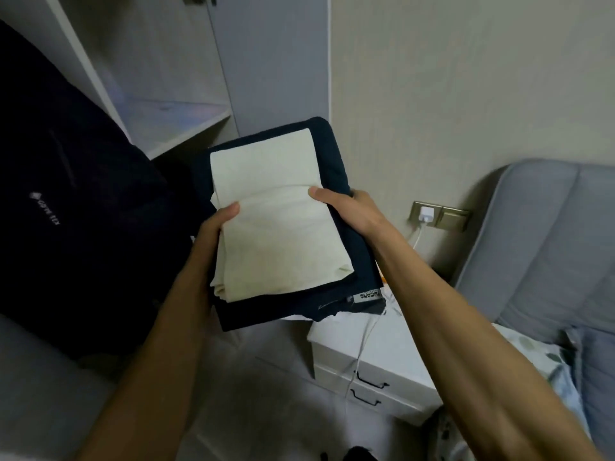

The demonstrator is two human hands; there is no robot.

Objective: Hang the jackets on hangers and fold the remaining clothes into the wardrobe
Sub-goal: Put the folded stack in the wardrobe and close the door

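Observation:
I carry a stack of folded clothes in front of the wardrobe: a cream folded garment (273, 221) lies on top of a dark navy folded garment (332, 154). My left hand (213, 234) grips the stack's left edge, thumb on the cream cloth. At the stack's right edge my right hand (346, 207) holds on, its thumb pressing the cream top. A black jacket (73, 201) with a small white logo hangs at the left. The open wardrobe (159, 61) shows a pale shelf (186, 128) just beyond the stack.
A white bedside cabinet (392, 361) with two drawers stands below the stack, a white cable trailing over it from a wall socket (432, 216). A bed with a grey padded headboard (545, 247) fills the right side. Grey floor lies underneath.

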